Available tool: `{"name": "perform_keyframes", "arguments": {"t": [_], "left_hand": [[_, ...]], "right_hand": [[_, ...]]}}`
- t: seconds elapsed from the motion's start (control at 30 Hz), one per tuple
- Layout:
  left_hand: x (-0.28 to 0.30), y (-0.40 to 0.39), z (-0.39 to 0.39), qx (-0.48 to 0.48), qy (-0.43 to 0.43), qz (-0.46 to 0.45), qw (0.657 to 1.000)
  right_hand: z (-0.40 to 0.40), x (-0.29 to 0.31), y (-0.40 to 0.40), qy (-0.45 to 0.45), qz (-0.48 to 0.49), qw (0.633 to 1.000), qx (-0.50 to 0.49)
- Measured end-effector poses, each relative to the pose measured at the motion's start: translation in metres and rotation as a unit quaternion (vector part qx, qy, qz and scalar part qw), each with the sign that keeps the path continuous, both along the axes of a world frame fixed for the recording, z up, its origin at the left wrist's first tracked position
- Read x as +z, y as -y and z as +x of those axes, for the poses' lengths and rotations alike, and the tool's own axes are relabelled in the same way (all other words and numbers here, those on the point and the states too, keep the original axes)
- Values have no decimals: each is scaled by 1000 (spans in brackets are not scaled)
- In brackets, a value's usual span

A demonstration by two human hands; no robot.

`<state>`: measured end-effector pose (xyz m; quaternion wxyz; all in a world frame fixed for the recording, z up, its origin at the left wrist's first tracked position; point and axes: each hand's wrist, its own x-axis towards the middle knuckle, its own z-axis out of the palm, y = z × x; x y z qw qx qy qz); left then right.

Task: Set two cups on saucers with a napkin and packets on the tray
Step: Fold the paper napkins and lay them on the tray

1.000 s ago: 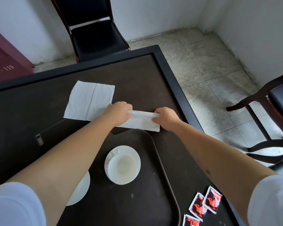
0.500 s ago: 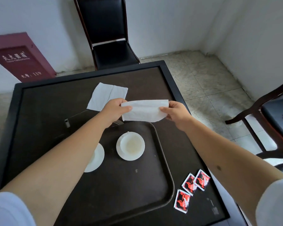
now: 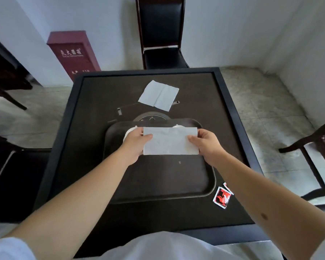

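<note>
We have lifted the folded napkin (image 3: 170, 141) off the table and now hold it above the tray (image 3: 158, 177), left hand (image 3: 137, 145) and right hand (image 3: 207, 145) pinching its ends. Beneath our grip sits crockery; laying it down comes next.

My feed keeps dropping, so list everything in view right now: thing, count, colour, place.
folded napkin: 1, white, held over the tray's far part
flat napkin: 1, white, far side of the table
tray: 1, dark brown, table centre
cups on saucers: white, on the tray's far part, mostly hidden; count unclear
packets: at least 2, red and black, on the table right of the tray
table: 1, dark
chairs: several, dark, around the table
cabinet: 1, dark red, far left wall
left hand: pinches the folded napkin's left end
right hand: pinches its right end
</note>
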<state>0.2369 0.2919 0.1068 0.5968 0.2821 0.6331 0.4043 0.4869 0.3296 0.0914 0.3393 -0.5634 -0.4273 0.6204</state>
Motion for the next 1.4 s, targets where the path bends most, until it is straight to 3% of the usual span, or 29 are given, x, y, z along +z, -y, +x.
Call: {"name": "perform_keyframes", "arguments": {"t": [0.33, 0.6, 0.87, 1.03, 1.17, 1.23, 1.33, 1.4], "left_hand": [[-39, 95, -71, 7, -45, -61, 997], [-77, 95, -86, 5, -142, -105, 984], [-106, 88, -101, -50, -223, -131, 965], [-115, 85, -106, -92, -294, -120, 944], [-122, 93, -101, -141, -404, -74, 901], [-123, 100, -97, -191, -478, -32, 857], [-126, 111, -94, -307, -564, 76, 763], [-127, 116, -93, -375, -580, 111, 715]], "right_hand": [[-79, -46, 68, 38, -68, 996, 49], [-101, -80, 80, 162, -89, 982, 43], [-117, -103, 73, 195, -161, 967, 29], [-120, -107, 71, 300, -122, 942, 88], [-124, -108, 74, 334, -100, 932, 98], [-126, -109, 78, 364, -80, 921, 116], [-126, -111, 91, 460, 20, 869, 181], [-124, -113, 98, 504, 149, 806, 271]]}}
